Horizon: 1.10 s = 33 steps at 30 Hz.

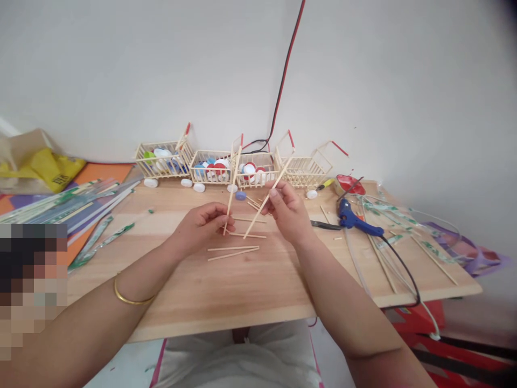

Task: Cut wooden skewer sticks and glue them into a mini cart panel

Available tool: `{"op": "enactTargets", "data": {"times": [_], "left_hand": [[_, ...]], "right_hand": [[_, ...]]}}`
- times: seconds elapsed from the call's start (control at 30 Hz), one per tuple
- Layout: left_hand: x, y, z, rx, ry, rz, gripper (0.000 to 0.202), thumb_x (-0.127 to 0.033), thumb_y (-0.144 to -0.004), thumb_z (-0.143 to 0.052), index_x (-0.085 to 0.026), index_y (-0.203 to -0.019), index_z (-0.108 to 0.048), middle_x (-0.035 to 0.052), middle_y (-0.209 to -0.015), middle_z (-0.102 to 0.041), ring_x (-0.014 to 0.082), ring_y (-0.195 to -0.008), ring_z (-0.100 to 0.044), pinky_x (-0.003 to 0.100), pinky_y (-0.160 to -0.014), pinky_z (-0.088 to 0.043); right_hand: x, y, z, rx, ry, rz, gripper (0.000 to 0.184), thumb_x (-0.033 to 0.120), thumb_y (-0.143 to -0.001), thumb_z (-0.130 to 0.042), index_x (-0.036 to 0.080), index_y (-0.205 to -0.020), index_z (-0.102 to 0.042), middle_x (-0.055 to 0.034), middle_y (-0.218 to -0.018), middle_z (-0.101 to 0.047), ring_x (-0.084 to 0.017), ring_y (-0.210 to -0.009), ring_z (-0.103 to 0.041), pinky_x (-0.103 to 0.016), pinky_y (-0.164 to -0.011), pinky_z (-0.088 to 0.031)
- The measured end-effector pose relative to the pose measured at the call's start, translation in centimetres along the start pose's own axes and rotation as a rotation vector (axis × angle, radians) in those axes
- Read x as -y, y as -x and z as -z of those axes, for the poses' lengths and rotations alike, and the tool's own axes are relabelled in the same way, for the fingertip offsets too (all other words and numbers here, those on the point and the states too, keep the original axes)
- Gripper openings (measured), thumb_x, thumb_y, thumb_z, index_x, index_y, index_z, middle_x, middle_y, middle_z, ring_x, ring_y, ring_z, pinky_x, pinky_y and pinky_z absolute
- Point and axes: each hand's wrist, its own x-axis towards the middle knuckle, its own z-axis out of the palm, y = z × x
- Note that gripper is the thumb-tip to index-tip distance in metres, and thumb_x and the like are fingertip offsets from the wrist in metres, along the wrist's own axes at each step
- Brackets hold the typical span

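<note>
My left hand (209, 223) is closed on a thin wooden stick (231, 198), which stands nearly upright. A second wooden stick (262, 207) slants up to the right, pinched between the thumb and fingers of my right hand (285, 207). Both hands are held above the wooden table (226, 299). Below and between them lie several shorter cut sticks (233, 248). Behind the hands stands a row of small stick-built carts (163, 159) with white cap wheels and red-tipped handles. Several of the carts hold coloured bottle caps (218, 166).
A blue glue gun (359, 220) rests at the right, its black cord hanging over the front edge. Near it are a red dish (349, 185) and loose wrappers (396, 218). Packaged sticks (86, 199) and a yellow bag (50, 167) lie at the left. A person is partly visible there.
</note>
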Motion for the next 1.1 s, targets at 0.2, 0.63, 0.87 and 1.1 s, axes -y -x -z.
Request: {"op": "enactTargets", "data": {"times": [0.2, 0.63, 0.87, 1.1], "left_hand": [[-0.3, 0.4, -0.3, 0.151, 0.020, 0.006, 0.021, -0.034, -0.077, -0.059, -0.015, -0.086, -0.059, 0.0039, -0.078, -0.067, 0.0140, -0.068, -0.062, 0.028, -0.063, -0.051], [-0.4, 0.7, -0.6, 0.276, 0.188, 0.151, 0.026, -0.033, -0.070, -0.068, -0.014, -0.087, -0.061, 0.0032, -0.074, -0.067, 0.0161, -0.066, -0.065, 0.031, -0.064, -0.052], [-0.1, 0.8, -0.3, 0.340, 0.101, 0.112, 0.025, -0.034, -0.074, -0.064, -0.015, -0.089, -0.061, 0.0027, -0.072, -0.066, 0.0146, -0.063, -0.064, 0.028, -0.061, -0.050], [-0.7, 0.7, 0.5, 0.407, -0.027, 0.088, 0.018, -0.032, -0.077, -0.060, -0.014, -0.079, -0.064, 0.0011, -0.063, -0.063, 0.0103, -0.056, -0.057, 0.021, -0.054, -0.042]], "right_hand": [[-0.3, 0.7, -1.5, 0.089, 0.016, 0.011, 0.024, 0.041, -0.084, -0.054, 0.023, -0.100, -0.050, 0.0039, -0.070, -0.057, -0.009, -0.060, -0.059, -0.025, -0.061, -0.049], [-0.9, 0.9, -2.0, 0.160, 0.047, -0.015, 0.026, 0.039, -0.082, -0.056, 0.021, -0.099, -0.052, 0.0036, -0.071, -0.058, -0.009, -0.059, -0.060, -0.025, -0.059, -0.049], [-0.9, 0.8, -2.0, 0.174, 0.022, -0.013, 0.026, 0.039, -0.079, -0.060, 0.021, -0.097, -0.056, 0.0037, -0.072, -0.057, -0.008, -0.059, -0.059, -0.023, -0.058, -0.050], [-0.2, 0.2, -0.8, -0.003, -0.025, 0.042, 0.025, 0.037, -0.078, -0.062, 0.022, -0.097, -0.058, 0.0040, -0.078, -0.058, -0.005, -0.060, -0.057, -0.020, -0.060, -0.048]]}}
